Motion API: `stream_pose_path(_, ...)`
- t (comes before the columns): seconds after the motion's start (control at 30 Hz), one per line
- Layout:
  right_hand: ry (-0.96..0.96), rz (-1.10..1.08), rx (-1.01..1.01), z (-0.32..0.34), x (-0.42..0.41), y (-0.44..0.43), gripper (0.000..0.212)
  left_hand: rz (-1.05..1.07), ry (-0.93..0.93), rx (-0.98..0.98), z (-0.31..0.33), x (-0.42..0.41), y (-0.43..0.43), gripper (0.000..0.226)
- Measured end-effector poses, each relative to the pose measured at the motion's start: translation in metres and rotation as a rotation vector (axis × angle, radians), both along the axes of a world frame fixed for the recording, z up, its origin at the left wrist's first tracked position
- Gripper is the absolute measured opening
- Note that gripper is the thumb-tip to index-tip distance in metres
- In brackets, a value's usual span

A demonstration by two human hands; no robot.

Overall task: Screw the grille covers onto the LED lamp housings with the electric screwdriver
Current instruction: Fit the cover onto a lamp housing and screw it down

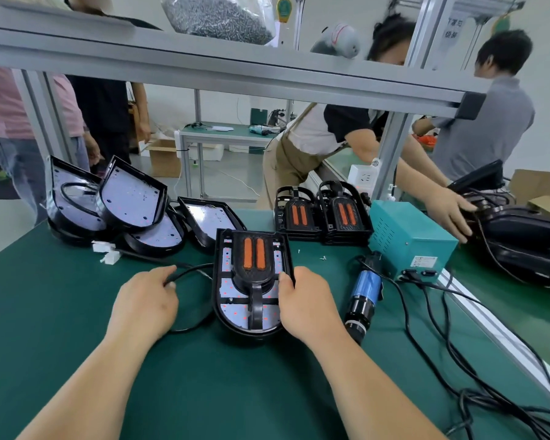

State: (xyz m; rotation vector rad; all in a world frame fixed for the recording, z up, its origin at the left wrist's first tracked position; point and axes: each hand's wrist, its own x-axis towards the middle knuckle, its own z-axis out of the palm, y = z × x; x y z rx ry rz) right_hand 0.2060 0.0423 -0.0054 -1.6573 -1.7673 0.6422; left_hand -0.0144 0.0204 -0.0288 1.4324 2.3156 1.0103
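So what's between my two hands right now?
In the head view, the lamp housing with its grille cover lies between the left hand and right hand, plus a loop of black cable.

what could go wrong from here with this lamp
The black cable in the left hand loops beside the lamp housing and could get trapped under it. The grille cover may shift while the right hand grips the housing's edge. The cord of the electric screwdriver could snag on other cords.
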Motion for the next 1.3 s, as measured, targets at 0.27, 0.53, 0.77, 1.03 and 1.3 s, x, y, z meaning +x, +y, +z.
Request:
stream_pose_path(0.27,0.126,0.01,0.073,0.0,-0.009,-0.005,0.037,-0.295,-1.306,0.078,0.013,0.051,-0.016,0.034)
stream_pose_path(0.53,0.422,0.1,0.025,-0.006,-0.018,-0.008,0.038,-0.202,-1.461,0.211,0.012,0.053,-0.016,0.037)
stream_pose_path(0.77,0.787,0.045,-0.412,-0.012,-0.023,-0.003,0.025,-0.27,-1.756,0.258,0.018,0.037,-0.014,0.025)
stream_pose_path(1.03,1.273,0.373,-0.634,0.0,-0.025,-0.002,0.041,-0.598,-1.557,0.044,0.007,0.055,-0.024,0.054)
stream_pose_path(1.3,1.115,0.349,-0.619,-0.002,-0.02,0.004,0.06,-0.579,-1.441,0.135,0.015,0.047,-0.026,0.042)
